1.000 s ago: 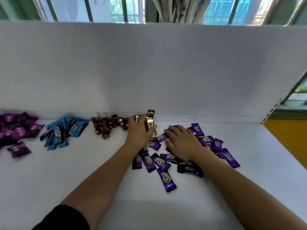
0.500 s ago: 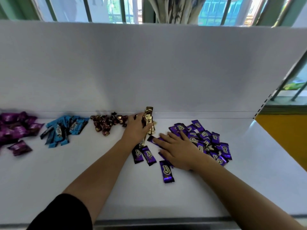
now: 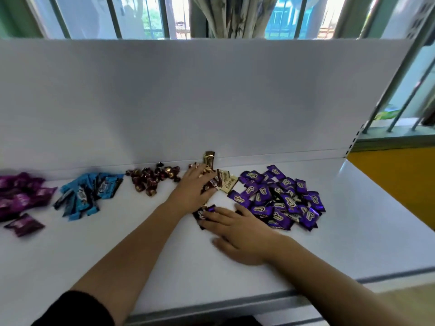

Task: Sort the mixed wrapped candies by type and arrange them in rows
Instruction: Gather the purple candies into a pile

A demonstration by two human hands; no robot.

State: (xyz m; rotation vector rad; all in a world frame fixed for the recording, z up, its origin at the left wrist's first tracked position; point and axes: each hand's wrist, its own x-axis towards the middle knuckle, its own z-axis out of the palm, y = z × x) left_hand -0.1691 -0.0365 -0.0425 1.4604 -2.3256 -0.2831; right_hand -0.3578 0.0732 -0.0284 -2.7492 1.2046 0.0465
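Five candy groups lie along the back of the white table (image 3: 353,231). From left: magenta candies (image 3: 21,196), blue candies (image 3: 87,194), small brown foil candies (image 3: 153,178), gold-brown candies (image 3: 223,182), and a violet pile (image 3: 282,201). My left hand (image 3: 191,189) lies flat with straight fingers over the gold-brown candies, covering part of them. My right hand (image 3: 237,231) lies flat on the table, its fingertips pressing on a couple of violet candies (image 3: 204,211) just left of the violet pile.
A white backboard (image 3: 211,102) stands upright behind the candies. The table's front edge (image 3: 235,302) runs close below my forearms. The right table edge borders a yellow floor (image 3: 400,184). One magenta candy (image 3: 24,224) lies apart at the front left.
The scattered violet candies have been swept right into one pile. My right hand has slid back left onto the last stray violet candies. My left hand stayed on the gold-brown candies.
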